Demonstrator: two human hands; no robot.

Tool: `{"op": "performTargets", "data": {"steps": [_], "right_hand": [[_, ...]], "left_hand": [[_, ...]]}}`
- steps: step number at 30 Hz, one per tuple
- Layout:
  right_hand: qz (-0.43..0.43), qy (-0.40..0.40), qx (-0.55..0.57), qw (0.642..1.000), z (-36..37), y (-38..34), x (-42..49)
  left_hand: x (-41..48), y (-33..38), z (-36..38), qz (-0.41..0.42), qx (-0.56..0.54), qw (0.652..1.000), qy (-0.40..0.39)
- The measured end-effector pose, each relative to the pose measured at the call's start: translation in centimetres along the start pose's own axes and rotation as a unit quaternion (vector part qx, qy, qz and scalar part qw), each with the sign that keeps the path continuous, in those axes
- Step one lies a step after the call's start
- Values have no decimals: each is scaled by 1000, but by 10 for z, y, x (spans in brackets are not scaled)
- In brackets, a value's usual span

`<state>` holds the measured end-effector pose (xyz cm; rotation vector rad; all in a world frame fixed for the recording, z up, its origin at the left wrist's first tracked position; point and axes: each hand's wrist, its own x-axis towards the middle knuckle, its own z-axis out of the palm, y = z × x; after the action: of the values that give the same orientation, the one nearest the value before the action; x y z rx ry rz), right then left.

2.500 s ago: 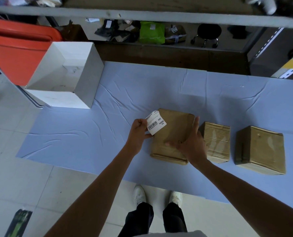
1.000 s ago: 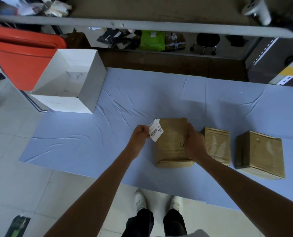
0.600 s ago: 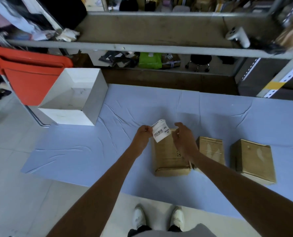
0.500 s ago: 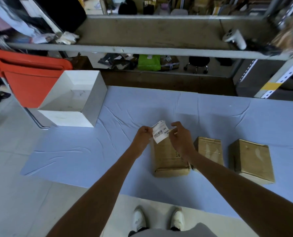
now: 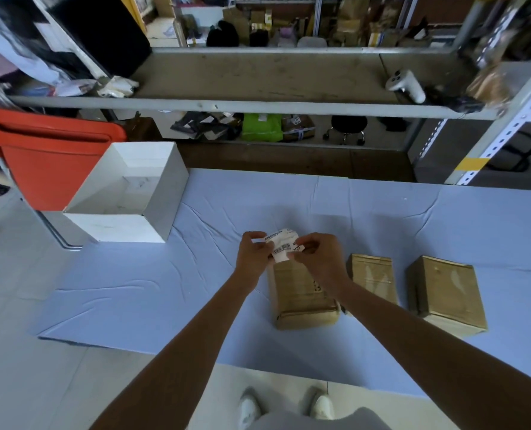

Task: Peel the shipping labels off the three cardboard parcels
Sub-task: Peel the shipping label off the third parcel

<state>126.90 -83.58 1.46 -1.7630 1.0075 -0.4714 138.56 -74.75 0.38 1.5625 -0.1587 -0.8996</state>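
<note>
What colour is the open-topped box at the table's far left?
White, inside and out; the box shows best in the head view.

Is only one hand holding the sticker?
No, the left hand and the right hand both pinch the shipping label.

The label (image 5: 284, 250) pinched between my left fingers (image 5: 256, 243) and my right fingers (image 5: 307, 245) is thin white paper, matt, with black print, and it curls at the top. Just below my fingers, the nearest parcel (image 5: 301, 293) is brown cardboard, matt and a little scuffed. To the right of my fingers, 2 more are the same cardboard: the middle parcel (image 5: 373, 280) and the far parcel (image 5: 447, 290), both with glossy patches that look like clear tape. The cloth (image 5: 165, 290) under all 3 is pale blue, matt and creased. Left of my fingers, the open box (image 5: 168, 197) is smooth white card. Past it, the chair (image 5: 50, 169) looks like orange plastic with a faint sheen. Ahead of my fingers, the shelf (image 5: 258, 104) has a grey painted metal rail and a dull, worn board.
</note>
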Motion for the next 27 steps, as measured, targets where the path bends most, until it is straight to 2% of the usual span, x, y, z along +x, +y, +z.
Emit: {"op": "performTargets", "data": {"steps": [4,8,12,16,21,27], "right_hand": [[3,5,6,1000,1,-3,1],[-38,-23,-28,999,5,-10,1],[-54,-14,-24,998,6,-10,2],[-35,21,1,999,6,-2,4],[-21,-6,28,999,-2,0,6],[-3,24,52,998,-6,-4,4]], "left_hand": [[-5,2,-3,21,-39,997,-57],[-8,-4,-5,38,-62,994,-82],[-9,-5,-4,38,-28,994,-101],[-12,-6,-3,91,78,988,-96],[-11,-6,3,123,179,974,-61],[-17,-3,15,154,148,977,-8]]}}
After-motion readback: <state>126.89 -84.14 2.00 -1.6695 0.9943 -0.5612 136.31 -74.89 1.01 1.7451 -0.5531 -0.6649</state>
